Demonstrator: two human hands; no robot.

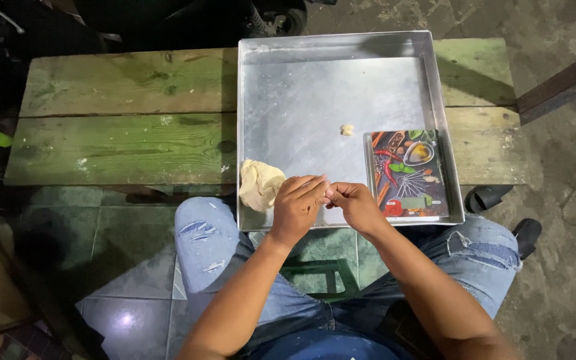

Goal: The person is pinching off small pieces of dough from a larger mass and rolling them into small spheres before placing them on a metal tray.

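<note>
Planks of a worn green wooden bench point(128, 113) carry the biggest item, a square metal tray point(315, 80) that overhangs the near edge above the seated person's knees. Inside it, at the right, lies a flat kitchen scale point(408, 175) printed with spices, its long axis running away from the person, toward the far rim. At the tray's near-left corner sits a pale dough lump point(259, 185), rounded and irregular, slightly longer from near to far, with no clear direction of pointing. Farther in, well apart from it and just left of the scale's far corner, rests a small dough piece point(347, 129).

Over the tray's near rim, the left hand point(298, 203) and right hand point(355, 205) meet fingertip to fingertip, pinched together. Whatever sits between them is hidden; it is probably a small bit of dough, but that cannot be told.

Because the tray hangs past the bench edge, a downward press on the near rim could tip it and slide the scale. Sticky dough could also cling to the fingers rather than release cleanly.
</note>
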